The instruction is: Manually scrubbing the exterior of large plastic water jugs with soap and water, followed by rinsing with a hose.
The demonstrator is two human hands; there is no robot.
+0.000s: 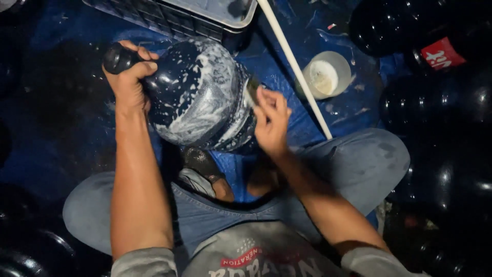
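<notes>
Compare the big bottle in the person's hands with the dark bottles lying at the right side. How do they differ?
The held bottle is smeared with white foam; the dark bottles at the right look clean and glossy. The held bottle is gripped at its neck by the left hand while the right hand touches its base; the dark bottles at the right lie untouched. Both kinds are big, dark and rounded.

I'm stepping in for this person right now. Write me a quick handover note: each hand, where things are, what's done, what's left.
Left hand: closed grip on the neck of the large dark-blue plastic water jug, which lies tilted over the lap.
Right hand: presses a small scrubbing pad against the jug's base end.
Nearby: white plastic cup on the blue tarp, beside a white rod.
Done: white lather covers much of the jug.
Left: dark patches near the neck remain bare.
</notes>
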